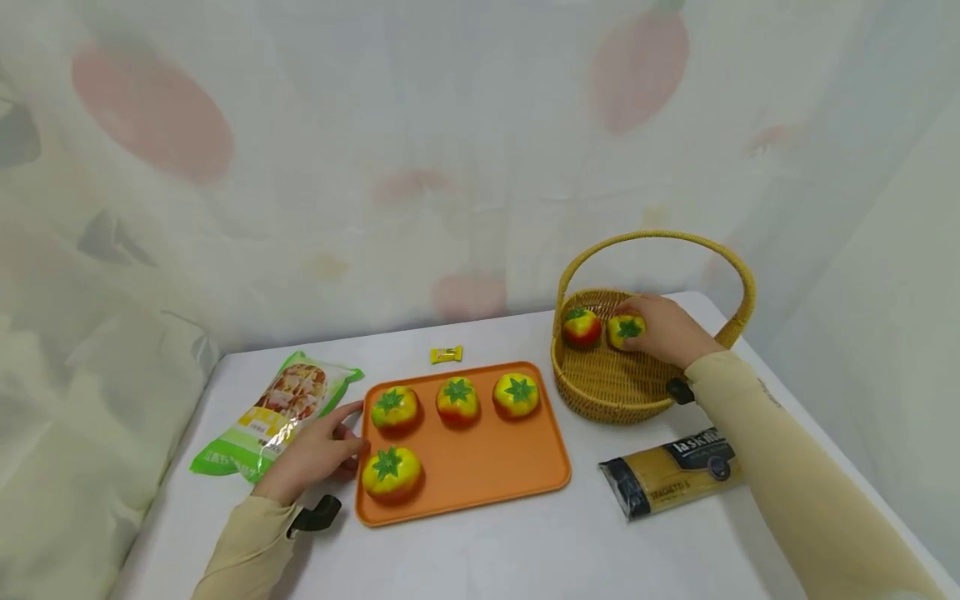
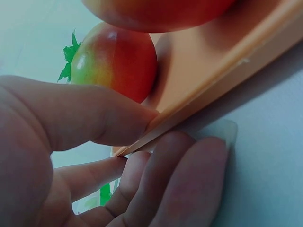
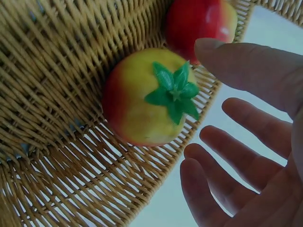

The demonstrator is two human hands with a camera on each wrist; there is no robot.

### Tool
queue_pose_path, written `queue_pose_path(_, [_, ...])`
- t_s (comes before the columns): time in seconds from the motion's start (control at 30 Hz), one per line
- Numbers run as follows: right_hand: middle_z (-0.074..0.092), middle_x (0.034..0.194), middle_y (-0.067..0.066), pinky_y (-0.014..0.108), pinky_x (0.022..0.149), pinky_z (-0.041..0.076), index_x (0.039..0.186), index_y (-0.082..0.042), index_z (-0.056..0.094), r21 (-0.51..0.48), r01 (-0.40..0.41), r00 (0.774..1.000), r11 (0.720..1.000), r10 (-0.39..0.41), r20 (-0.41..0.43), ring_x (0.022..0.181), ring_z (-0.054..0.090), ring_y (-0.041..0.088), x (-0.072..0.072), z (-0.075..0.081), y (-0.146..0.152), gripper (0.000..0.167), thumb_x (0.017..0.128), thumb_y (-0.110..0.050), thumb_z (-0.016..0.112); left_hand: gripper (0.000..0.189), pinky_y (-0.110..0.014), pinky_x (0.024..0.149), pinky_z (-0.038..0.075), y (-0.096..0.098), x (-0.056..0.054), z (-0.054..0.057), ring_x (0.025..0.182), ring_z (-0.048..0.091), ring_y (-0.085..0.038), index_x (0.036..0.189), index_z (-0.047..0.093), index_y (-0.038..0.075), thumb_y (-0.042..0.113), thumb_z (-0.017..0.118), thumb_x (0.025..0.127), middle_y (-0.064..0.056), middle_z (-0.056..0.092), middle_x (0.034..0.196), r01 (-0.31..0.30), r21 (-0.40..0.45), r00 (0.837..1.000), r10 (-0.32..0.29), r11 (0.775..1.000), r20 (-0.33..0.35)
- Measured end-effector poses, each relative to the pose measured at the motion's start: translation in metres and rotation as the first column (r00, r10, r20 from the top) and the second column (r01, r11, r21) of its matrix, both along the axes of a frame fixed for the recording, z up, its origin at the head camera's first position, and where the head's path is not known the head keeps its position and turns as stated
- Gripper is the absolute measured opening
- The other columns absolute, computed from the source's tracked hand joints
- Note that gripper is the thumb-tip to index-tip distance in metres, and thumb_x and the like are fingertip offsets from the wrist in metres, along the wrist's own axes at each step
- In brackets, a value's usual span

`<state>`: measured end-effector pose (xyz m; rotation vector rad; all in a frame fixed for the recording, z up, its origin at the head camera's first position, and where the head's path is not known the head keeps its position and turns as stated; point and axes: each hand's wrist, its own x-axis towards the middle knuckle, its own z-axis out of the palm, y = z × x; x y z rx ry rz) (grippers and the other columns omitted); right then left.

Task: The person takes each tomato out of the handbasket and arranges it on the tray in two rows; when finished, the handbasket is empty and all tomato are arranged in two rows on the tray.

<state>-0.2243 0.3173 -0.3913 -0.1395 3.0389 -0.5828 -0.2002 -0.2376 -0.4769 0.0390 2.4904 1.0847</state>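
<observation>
My left hand [image 1: 318,452] pinches the left rim of an orange tray [image 1: 487,467], the thumb on the rim and the fingers curled along its outer side. On the tray sit several red-and-yellow toy tomatoes [image 1: 457,401] with green leafy tops. Over at the right, my right hand [image 1: 663,329] reaches into a wicker basket [image 1: 607,383] with its fingers spread. One toy tomato [image 3: 147,99] lies in the basket just off those fingertips, and a gap shows between them in the right wrist view. Beside it in the basket is a second toy tomato [image 1: 582,327].
A green-and-clear food bag [image 1: 281,408] lies left of the tray, close to my left hand. Behind the tray is a small yellow wrapped candy [image 1: 446,354]. A spaghetti pack [image 1: 671,475] lies in front of the basket, partly under my right forearm. The basket's tall handle [image 1: 652,236] arches above.
</observation>
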Motion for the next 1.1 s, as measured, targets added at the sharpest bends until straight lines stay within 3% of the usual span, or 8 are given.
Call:
queue_pose_path(0.37, [0.058,0.153,0.029,0.067,0.121,0.041,0.146,0.0,0.063,-0.018,0.022,0.997,1.0,-0.02,0.077,0.143,0.052,0.05,-0.012,-0.011,0.004,0.058,0.092,-0.012,0.08,0.075,-0.035,0.074,0.064,-0.003,0.004,-0.006,0.08,0.07,-0.021,0.166,0.041,0.013,0.024,0.073,0.099,-0.012,0.065,0.103,-0.026,0.022,1.0,0.026,0.999,0.015])
queue_pose_path(0.57, [0.059,0.151,0.03,0.066,0.115,0.046,0.146,0.001,0.062,0.008,0.018,0.995,1.0,-0.019,0.099,0.134,0.058,0.046,-0.019,-0.02,0.005,0.06,0.09,-0.011,0.08,0.077,-0.037,0.072,0.065,-0.003,0.007,-0.008,0.08,0.072,-0.021,0.166,0.042,0.013,0.023,0.075,0.097,-0.013,0.065,0.104,-0.048,0.059,0.999,0.047,0.997,0.024])
queue_pose_path(0.9, [0.06,0.149,0.031,0.068,0.116,0.046,0.148,0.002,0.059,0.063,0.012,0.993,0.998,-0.019,0.12,0.137,0.057,0.053,-0.021,-0.019,-0.002,0.064,0.09,-0.013,0.084,0.075,-0.036,0.072,0.065,-0.003,0.006,-0.008,0.08,0.07,-0.021,0.165,0.043,0.014,0.022,0.075,0.098,-0.012,0.065,0.103,-0.054,0.061,0.999,0.054,0.997,0.01])
queue_pose_path(1.1, [0.062,0.147,0.03,0.068,0.115,0.046,0.146,0.001,0.062,0.08,-0.007,0.996,0.997,0.0,0.086,0.135,0.059,0.051,-0.018,-0.016,-0.001,0.063,0.09,-0.016,0.085,0.075,-0.035,0.072,0.065,-0.004,0.007,-0.007,0.08,0.07,-0.021,0.165,0.043,0.014,0.022,0.075,0.097,-0.012,0.065,0.102,-0.055,0.045,0.998,0.055,0.997,0.01])
